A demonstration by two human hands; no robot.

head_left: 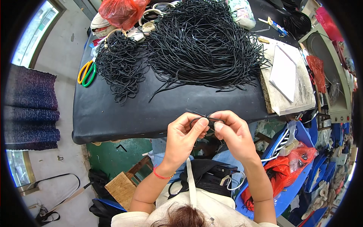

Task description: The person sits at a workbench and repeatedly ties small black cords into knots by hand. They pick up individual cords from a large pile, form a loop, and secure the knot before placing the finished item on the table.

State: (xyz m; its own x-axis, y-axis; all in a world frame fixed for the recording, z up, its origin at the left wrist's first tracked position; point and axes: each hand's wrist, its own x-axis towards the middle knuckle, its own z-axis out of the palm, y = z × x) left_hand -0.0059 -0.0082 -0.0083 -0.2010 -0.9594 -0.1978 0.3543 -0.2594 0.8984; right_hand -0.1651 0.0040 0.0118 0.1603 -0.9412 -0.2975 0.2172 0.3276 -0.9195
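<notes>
Both my hands meet over the near edge of the black-covered table (176, 104). My left hand (185, 132) pinches a thin black cord (193, 122) between thumb and fingers. From the other side my right hand (233, 132) grips the same cord, which bends into small loops between the fingertips. Two loose ends stick out up and to the left. A large heap of straight black cords (206, 49) lies on the table beyond my hands. Left of it is a smaller pile of looped black cords (120, 62).
Scissors with yellow and green handles (87, 72) lie at the table's left edge. A board with white paper (285, 73) is at the right. A red plastic bag (123, 11) sits at the far left. Beside my right arm stands a blue chair (281, 202) holding red bags.
</notes>
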